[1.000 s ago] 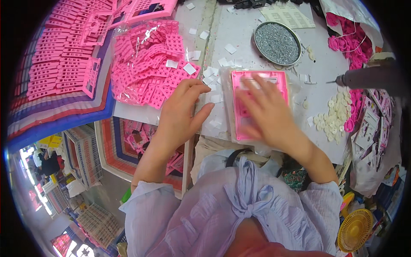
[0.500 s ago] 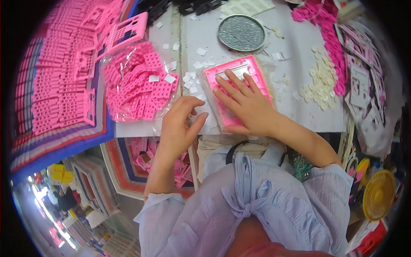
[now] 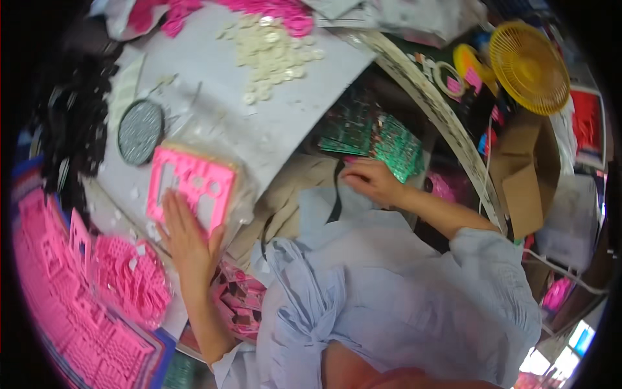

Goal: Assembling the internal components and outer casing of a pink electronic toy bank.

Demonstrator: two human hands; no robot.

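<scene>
My left hand [image 3: 188, 236] lies with its fingers stretched out on the near edge of a pink plastic cassette-shaped frame [image 3: 218, 174]. That frame rests on a clear plastic bag [image 3: 243, 201] on the table. Over my lap, my right hand [image 3: 374, 181] has its fingers bent and drawn together; whatever is in them, if anything, is hidden. Just beyond it, below the table's edge, sit several green circuit boards [image 3: 396, 146].
A round dish of small metal pieces [image 3: 140, 131] stands beyond the frame. Cream discs [image 3: 272, 55] are heaped at the far side. Bagged pink parts [image 3: 133, 279] and rows of pink frames [image 3: 78, 324] lie left. A yellow basket [image 3: 528, 68] and cardboard box [image 3: 523, 175] are right.
The view has swung to the right. My right hand has left the pink frame and moved down beside the circuit boards. My left hand has come onto the frame, its fingers straightened.
</scene>
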